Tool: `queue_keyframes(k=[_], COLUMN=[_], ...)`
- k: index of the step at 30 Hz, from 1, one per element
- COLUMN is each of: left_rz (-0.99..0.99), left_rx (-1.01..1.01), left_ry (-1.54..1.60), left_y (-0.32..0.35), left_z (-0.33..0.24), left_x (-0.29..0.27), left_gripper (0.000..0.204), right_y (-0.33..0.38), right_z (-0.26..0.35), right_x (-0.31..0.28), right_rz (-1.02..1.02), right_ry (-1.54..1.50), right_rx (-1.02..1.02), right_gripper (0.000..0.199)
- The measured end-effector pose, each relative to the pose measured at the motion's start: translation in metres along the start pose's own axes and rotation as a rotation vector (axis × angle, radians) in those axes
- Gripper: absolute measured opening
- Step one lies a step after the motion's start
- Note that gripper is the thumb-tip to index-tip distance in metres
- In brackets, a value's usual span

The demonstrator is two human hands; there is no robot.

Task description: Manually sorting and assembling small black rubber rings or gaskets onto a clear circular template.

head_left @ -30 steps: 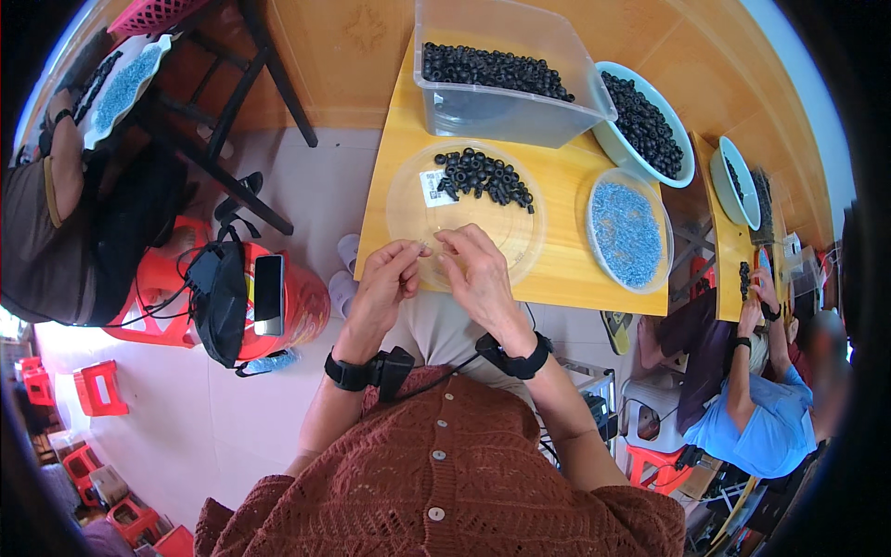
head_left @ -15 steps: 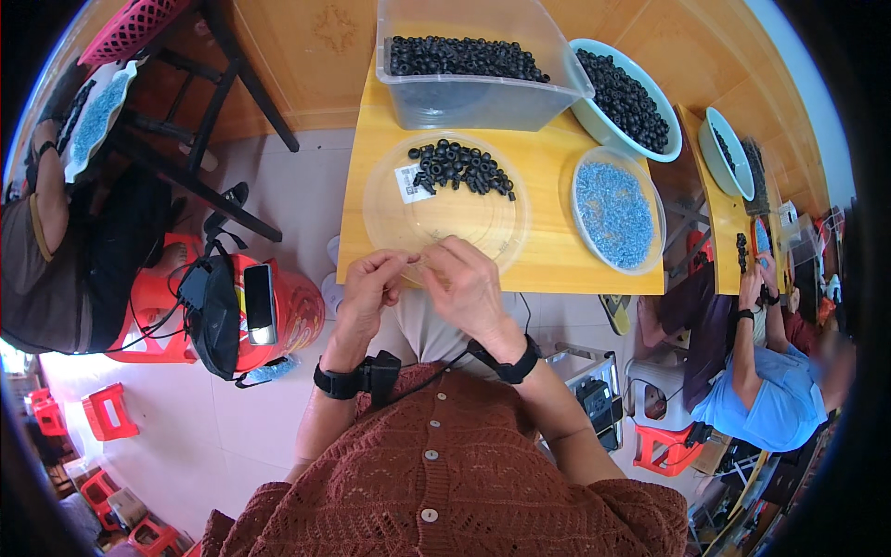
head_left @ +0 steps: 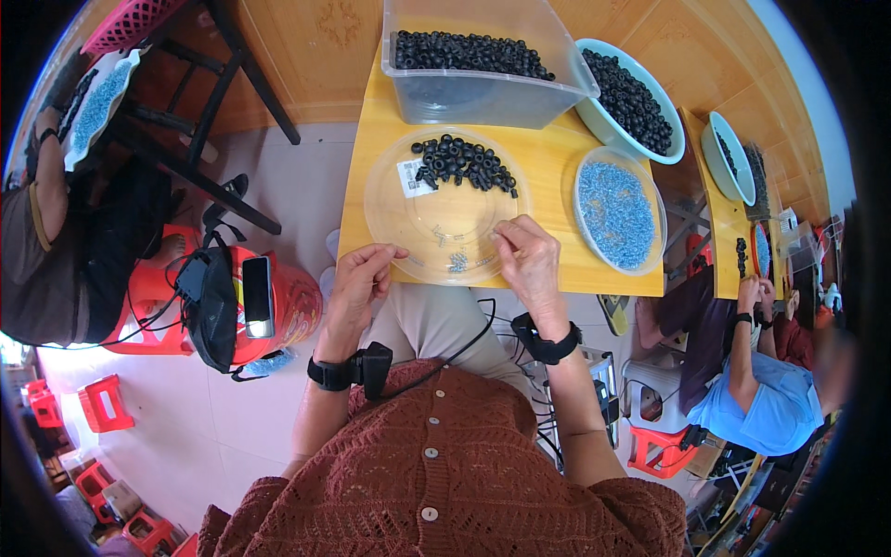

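left hand (head_left: 358, 277) and right hand (head_left: 533, 257), thumbs near fingertips, sit at opposite sides of the clear round plastic tray (head_left: 399, 215); whether they pinch anything i cannot tell. tiny bluish-grey pieces (head_left: 458, 262) lie on its near side, probably light, hard and slippery, best nipped singly between fingertips; the chunky black beads (head_left: 464, 164) beyond should grip easily around their sides

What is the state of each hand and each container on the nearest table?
Left hand: partly curled, grip unclear
Right hand: partly curled, grip unclear
Round tray: open, partly filled
Clear box: open, holding black beads
Pale bowl: open, holding black beads
Clear dish: open, holding blue pieces
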State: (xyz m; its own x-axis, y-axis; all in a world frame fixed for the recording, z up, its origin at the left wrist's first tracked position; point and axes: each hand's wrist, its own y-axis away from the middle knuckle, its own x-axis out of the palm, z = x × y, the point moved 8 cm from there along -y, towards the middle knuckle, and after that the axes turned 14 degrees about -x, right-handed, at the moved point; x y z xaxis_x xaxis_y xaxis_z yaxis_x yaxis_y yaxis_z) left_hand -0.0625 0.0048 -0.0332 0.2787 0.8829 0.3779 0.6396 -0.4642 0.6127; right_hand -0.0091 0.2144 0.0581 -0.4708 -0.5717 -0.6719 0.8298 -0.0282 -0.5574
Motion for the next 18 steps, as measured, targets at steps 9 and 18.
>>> queue_keyframes(k=[9,18], left_rz=[0.01,0.0], left_rx=[-0.009,-0.017], left_ry=[0.01,0.004], left_y=[-0.005,-0.004], left_z=[0.006,0.006], left_x=[-0.001,-0.004], left_gripper=[0.021,0.021], right_y=[-0.011,-0.01], right_z=[0.053,0.032], right_x=[0.05,0.048], right_rz=[0.046,0.078], right_ry=[-0.095,-0.115], right_rx=[-0.181,-0.033], right_gripper=[0.006,0.015])
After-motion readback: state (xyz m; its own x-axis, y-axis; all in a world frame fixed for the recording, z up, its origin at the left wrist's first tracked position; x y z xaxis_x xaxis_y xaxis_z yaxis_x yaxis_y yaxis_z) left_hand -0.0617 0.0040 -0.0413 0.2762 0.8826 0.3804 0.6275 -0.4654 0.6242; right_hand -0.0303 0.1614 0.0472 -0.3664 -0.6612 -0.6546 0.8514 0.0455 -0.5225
